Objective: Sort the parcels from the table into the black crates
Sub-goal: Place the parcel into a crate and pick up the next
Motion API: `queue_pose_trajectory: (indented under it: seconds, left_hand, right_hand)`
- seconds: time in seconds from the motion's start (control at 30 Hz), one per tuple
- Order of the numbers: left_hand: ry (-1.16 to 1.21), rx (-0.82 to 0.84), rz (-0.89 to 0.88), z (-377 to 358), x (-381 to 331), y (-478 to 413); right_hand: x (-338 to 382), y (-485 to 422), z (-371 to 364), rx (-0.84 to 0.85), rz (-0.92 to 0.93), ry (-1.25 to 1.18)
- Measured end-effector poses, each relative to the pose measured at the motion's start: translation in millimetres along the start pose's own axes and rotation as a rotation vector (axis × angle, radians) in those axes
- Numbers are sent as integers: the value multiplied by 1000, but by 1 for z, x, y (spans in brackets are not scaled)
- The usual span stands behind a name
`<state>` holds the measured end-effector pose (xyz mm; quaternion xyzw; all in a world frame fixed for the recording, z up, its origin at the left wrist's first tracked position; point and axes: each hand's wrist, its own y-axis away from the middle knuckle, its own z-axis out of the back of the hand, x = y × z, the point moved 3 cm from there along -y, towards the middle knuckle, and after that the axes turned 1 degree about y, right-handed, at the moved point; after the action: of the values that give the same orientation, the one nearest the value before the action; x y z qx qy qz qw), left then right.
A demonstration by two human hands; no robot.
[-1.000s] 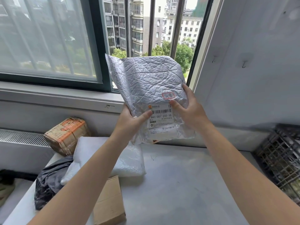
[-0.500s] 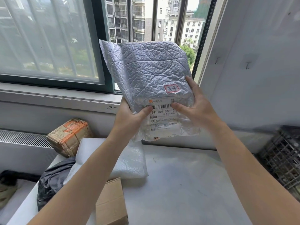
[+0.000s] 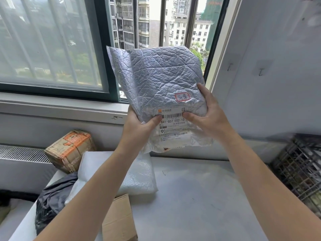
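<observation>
A crinkled silver padded parcel (image 3: 156, 77) with a white shipping label and a small red-framed sticker is held upright above the table (image 3: 199, 202), in front of the window. My left hand (image 3: 139, 129) grips its lower left edge, thumb on the label. My right hand (image 3: 208, 115) grips its lower right edge, thumb on the barcode. A black crate (image 3: 300, 169) stands at the right edge of the view, beside the table.
On the table's left lie a white bubble-wrap parcel (image 3: 139, 174), a black bag parcel (image 3: 52, 197), a taped brown box (image 3: 69, 150) and a plain cardboard box (image 3: 118, 221). A window sill and radiator grille run behind. A white wall rises at the right.
Both hands raised the silver parcel a little and brought it nearer the camera between the first two frames. Their grip is unchanged.
</observation>
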<state>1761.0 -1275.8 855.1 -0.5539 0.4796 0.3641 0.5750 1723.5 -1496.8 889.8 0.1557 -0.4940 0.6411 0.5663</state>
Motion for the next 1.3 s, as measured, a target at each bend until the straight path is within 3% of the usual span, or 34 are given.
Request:
queue_pose_trajectory:
  seconds: [0.27, 0.47, 0.6, 0.83, 1.0, 1.3]
  left_hand:
    - [36, 166, -2, -50, 18, 1]
    - [30, 285, -6, -131, 21, 32]
    - [-95, 390, -79, -199, 16, 59]
    - [-343, 484, -141, -353, -6, 133]
    - [-470, 562, -240, -455, -29, 184]
    - [-739, 768, -227, -590, -14, 215]
  right_hand:
    - [-32, 40, 39, -178, -134, 179]
    - [-53, 97, 111, -272, -219, 297]
    - [-65, 140, 174, -312, -227, 387]
    - [-98, 228, 324, -294, -282, 527]
    - [-130, 272, 427, -246, -419, 600]
    - [-194, 300, 533, -157, -600, 655]
